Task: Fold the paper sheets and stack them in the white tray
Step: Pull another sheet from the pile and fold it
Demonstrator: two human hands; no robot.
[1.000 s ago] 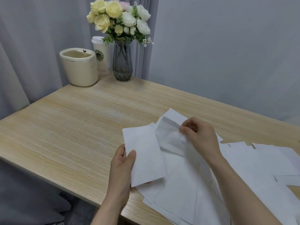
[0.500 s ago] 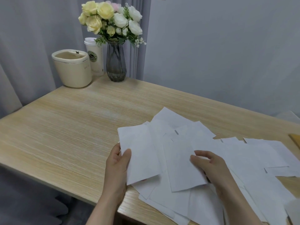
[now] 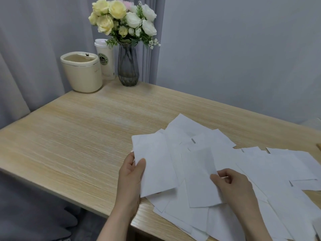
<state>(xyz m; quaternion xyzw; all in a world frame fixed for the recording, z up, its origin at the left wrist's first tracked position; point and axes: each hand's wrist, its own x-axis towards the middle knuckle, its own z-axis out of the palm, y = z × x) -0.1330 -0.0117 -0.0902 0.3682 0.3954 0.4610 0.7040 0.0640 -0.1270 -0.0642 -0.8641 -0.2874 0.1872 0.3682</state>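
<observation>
The left hand [image 3: 132,178] pinched a folded sheet [image 3: 154,164] by its long edge, the right hand [image 3: 231,185] gripped another folded sheet [image 3: 201,180] near its side edge, both above loose paper sheets [image 3: 271,171] strewn across the wooden table [image 3: 78,136]; such paper was judged light, limp, slippery when stacked, best held at edges, with no white tray in view.

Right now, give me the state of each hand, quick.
Left hand: closed on the folded sheet, thumb on top.
Right hand: pinching the edge of a second folded sheet.

Home desk corner, flower vase [image 3: 128,66], curtain [image 3: 26,49]
</observation>
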